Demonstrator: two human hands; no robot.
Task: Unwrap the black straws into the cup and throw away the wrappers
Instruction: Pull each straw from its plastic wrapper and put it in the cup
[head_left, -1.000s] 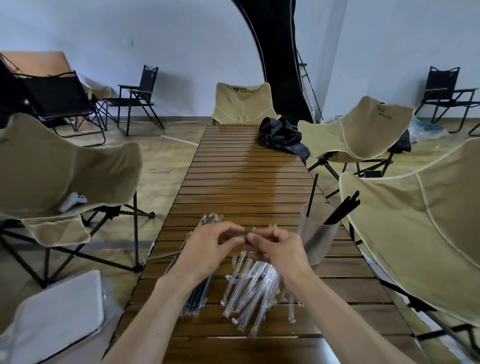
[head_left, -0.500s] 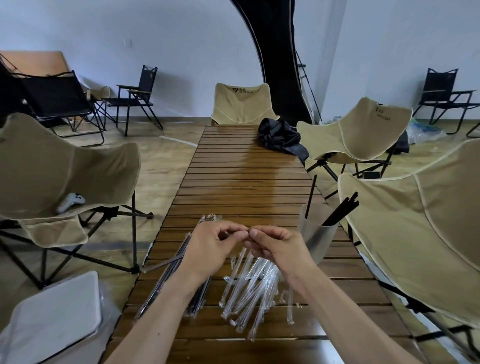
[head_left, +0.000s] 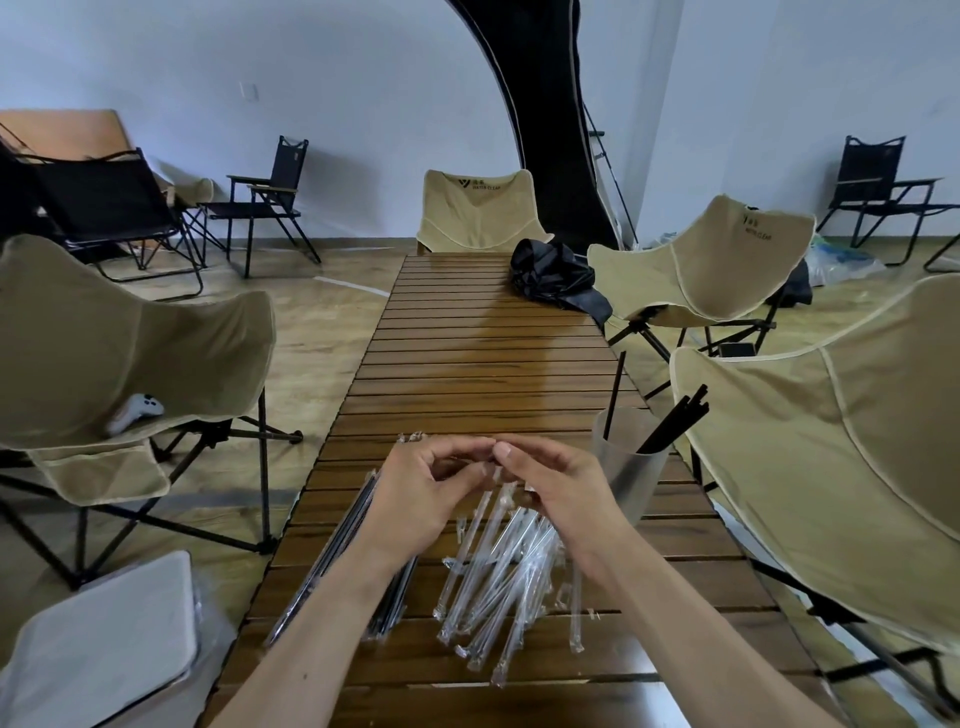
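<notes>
On the long slatted table (head_left: 483, 364), where the person is sitting at the near end, everything for the task is lying close together, and this closeness is making the first risk. The clear cup (head_left: 631, 480) is standing near the right edge of the table, just beside the right forearm, and it is holding several black straws (head_left: 672, 423) that are leaning outward toward the beige chair (head_left: 831, 467). I think a quick sweep of the right arm could be tipping the cup off the edge, because the leaning straws are pulling its weight to that side.

The pile of empty wrappers (head_left: 511, 577) is spreading under both wrists. These are light, so I judge that they may be sliding to the floor, and no bin is showing anywhere. The wrapped straws (head_left: 337, 545) are lying left of the pile, partly under the left forearm, and could be getting mixed with the empties.

The left hand (head_left: 421, 493) and the right hand (head_left: 561, 491) are meeting above the pile, their fingers (head_left: 501, 451) curling and pinching together on something thin; I cannot tell surely what it is, probably a wrapper end. A slippery film may be tearing short there, leaving the straw inside.
</notes>
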